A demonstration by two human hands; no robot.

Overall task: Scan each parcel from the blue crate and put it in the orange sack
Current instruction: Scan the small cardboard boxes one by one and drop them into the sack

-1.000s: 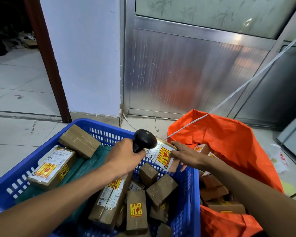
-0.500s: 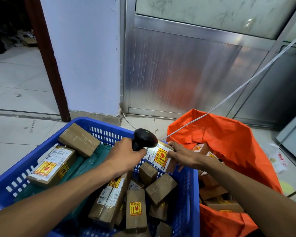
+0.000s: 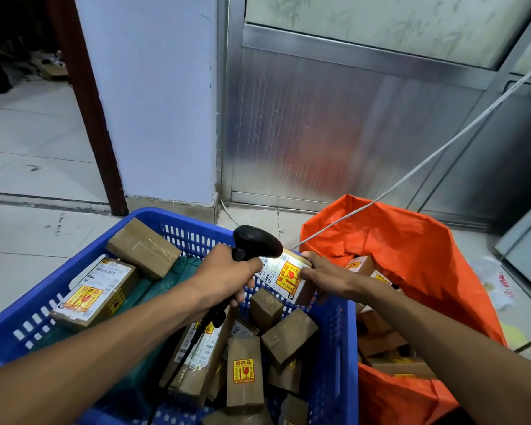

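Your left hand (image 3: 224,277) grips the black scanner (image 3: 255,245), its head just above the labelled face of the parcel (image 3: 288,276) that your right hand (image 3: 325,276) pinches by its right end. You hold that parcel over the far right corner of the blue crate (image 3: 22,320), beside the orange sack (image 3: 411,250). More parcels lie in both.

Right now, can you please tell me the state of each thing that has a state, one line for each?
left hand: grips the scanner handle.
scanner: held up, head pointing at the held parcel's label.
right hand: holds the parcel by its right end.
held parcel: lifted over the crate's right corner, label up and lit.
blue crate: many parcels inside.
orange sack: mouth open, several parcels inside.
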